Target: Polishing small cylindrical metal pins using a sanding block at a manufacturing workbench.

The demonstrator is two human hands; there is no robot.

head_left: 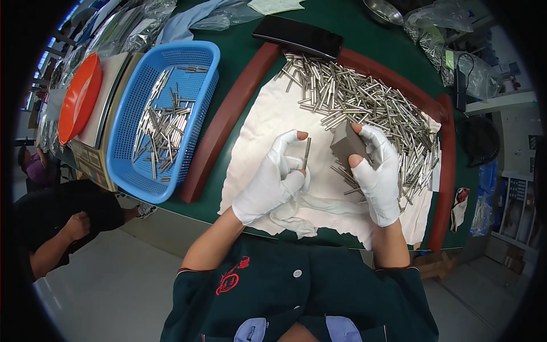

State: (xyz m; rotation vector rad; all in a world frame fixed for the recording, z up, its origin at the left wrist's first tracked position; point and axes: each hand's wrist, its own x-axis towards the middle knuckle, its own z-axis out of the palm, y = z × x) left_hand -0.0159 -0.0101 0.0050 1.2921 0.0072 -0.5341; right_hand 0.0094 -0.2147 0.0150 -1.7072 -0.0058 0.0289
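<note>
White gloves with bare fingertips cover both of my hands. My left hand (271,181) pinches a thin metal pin (307,153) upright between thumb and fingers, over a pale cloth (250,154). Gripped in my right hand (377,171) is a grey-brown rectangular block (345,143), held a little apart from the pin. Beyond and to the right of the block lies a big heap of shiny metal pins (364,94), some reaching under my right hand. A crumpled white cloth (293,219) rests below my left hand.
Red-brown bars (228,122) frame the cloth on the green table. Left of them stands a blue perforated basket (202,122) with more pins inside. An orange-red tray (81,97) leans farther left. A black case (297,37) sits at the back. Another person's hand (77,226) shows at far left.
</note>
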